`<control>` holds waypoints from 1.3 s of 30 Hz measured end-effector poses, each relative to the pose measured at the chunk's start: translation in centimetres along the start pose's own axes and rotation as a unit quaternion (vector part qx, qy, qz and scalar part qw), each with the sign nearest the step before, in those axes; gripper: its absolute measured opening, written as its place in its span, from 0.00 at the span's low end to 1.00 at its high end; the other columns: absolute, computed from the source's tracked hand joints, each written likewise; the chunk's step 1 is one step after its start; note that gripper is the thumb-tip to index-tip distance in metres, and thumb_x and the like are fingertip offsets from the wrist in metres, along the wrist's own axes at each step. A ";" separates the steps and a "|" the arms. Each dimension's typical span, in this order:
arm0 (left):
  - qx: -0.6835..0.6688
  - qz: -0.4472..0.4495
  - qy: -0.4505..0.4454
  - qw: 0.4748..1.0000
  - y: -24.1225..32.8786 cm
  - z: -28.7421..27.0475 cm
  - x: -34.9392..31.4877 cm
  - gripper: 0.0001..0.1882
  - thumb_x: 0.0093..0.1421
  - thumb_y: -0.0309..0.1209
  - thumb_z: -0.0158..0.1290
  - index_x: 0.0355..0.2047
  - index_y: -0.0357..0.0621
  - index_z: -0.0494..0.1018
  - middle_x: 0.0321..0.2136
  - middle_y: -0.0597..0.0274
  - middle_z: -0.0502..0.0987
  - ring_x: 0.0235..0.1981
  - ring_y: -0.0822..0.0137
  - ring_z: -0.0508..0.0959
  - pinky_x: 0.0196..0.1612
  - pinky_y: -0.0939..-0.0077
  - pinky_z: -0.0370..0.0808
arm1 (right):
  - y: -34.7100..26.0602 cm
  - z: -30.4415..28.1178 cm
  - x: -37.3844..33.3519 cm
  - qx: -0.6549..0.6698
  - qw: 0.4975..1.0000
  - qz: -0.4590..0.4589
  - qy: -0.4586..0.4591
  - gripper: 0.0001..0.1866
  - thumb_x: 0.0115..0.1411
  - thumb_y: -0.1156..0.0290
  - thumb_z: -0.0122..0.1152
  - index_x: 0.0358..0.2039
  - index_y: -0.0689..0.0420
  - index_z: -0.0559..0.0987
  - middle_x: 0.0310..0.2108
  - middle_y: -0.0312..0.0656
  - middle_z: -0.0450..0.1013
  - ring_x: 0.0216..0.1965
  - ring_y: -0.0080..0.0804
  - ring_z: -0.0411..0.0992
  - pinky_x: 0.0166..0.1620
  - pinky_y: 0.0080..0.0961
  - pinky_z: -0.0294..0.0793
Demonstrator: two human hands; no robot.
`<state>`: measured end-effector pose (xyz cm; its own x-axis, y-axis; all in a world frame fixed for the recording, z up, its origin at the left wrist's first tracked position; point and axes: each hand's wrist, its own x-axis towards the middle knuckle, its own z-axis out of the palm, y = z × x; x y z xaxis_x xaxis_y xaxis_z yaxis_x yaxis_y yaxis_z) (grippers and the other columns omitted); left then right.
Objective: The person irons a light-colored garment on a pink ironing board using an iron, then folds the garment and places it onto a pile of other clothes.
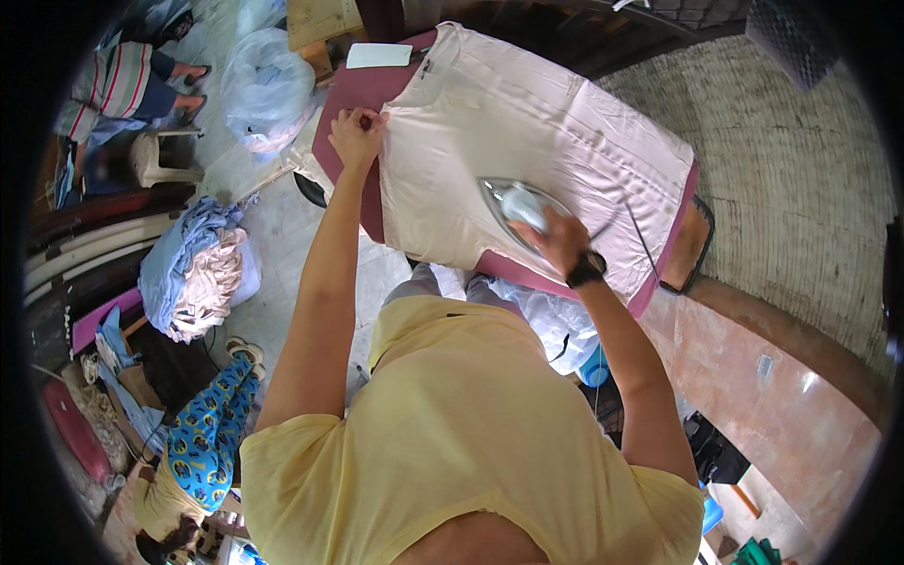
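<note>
A pale pink garment (527, 94) lies spread over a maroon padded ironing board (350, 89). My right hand (557, 240) is wrapped round the handle of a clothes iron (494, 200), which rests on the garment near the board's close edge; hand and iron are slightly blurred. At the garment's left edge, my left hand (358, 138) has its fingers closed at the cloth, seemingly pinching it. The iron's dark cord (642, 243) trails over the garment to the right. Parts of the cloth under the iron and right hand are hidden.
A flat white rectangle (379, 56) lies on the board's far left corner. Left of me are a stuffed plastic bag (268, 89), a stool (158, 160) and a clothes bundle (198, 273). Two people (212, 433) are at the left. A stone ledge (753, 377) stands right.
</note>
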<state>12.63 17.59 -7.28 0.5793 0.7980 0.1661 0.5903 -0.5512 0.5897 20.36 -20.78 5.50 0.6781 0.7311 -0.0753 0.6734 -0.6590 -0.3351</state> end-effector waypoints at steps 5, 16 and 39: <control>0.022 -0.021 0.023 0.999 1.8 -0.4 -0.8 0.12 0.52 0.46 0.62 0.28 0.55 0.78 0.36 0.63 0.72 0.44 0.52 0.70 0.46 0.50 0.65 | 4.7 1.7 -6.2 0.012 0.996 0.047 0.070 0.32 0.52 0.37 0.62 0.27 0.59 0.76 0.14 0.51 0.72 0.19 0.52 0.74 0.22 0.42 0.75; -0.343 0.065 -0.153 0.924 12.9 4.8 -9.7 0.18 0.56 0.16 0.44 0.47 0.40 0.68 0.42 0.54 0.72 0.42 0.58 0.73 0.50 0.66 0.68 | -2.1 -1.6 8.0 0.074 0.988 0.135 0.010 0.32 0.54 0.36 0.58 0.40 0.55 0.81 0.31 0.53 0.78 0.35 0.57 0.76 0.38 0.47 0.76; -0.161 0.241 -0.099 0.952 12.9 6.6 -9.5 0.30 0.70 0.49 0.31 0.68 0.49 0.54 0.68 0.59 0.55 0.70 0.52 0.50 0.69 0.50 0.41 | 6.3 -3.2 9.0 0.078 0.994 0.071 0.027 0.31 0.69 0.48 0.31 0.36 0.56 0.82 0.34 0.56 0.77 0.41 0.52 0.76 0.48 0.48 0.73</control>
<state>18.42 1.27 -6.52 0.8525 0.3925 0.3454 0.0453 -0.7136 0.6991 31.69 -18.93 5.71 0.7806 0.6194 -0.0834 0.5189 -0.7167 -0.4659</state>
